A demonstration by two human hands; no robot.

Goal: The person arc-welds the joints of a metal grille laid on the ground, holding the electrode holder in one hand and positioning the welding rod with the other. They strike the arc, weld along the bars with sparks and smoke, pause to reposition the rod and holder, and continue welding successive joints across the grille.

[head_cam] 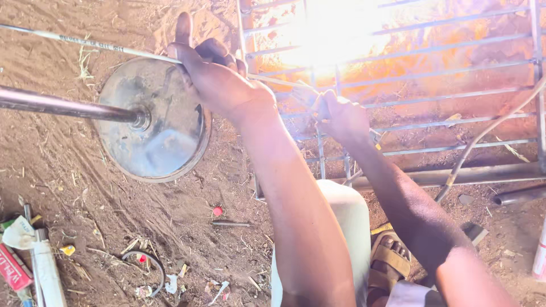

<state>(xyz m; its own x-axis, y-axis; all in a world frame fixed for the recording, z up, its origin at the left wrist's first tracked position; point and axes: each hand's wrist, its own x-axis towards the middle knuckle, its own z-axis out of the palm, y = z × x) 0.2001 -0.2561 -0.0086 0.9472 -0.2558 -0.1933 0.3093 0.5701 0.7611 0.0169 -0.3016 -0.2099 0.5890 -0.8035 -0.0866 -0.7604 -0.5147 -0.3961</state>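
Fingers of left hand (213,77) clamped on thin rod (85,42), red packet (12,274) (bottom-left), right hand's (341,116) grip unclear

Thin grey metal rod (85,42) held level above dirt, welding electrode holder (313,102) at the metal grille (432,91), bright glare

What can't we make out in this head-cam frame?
Head view only:
- Weld spot on the metal grille: washed out by arc glare.
- Tool in the right hand: too blurred and overexposed to identify.
- Thin rod in the left hand: far end lost in glare, near end cut by the left edge.
- Cable: runs off the right edge.
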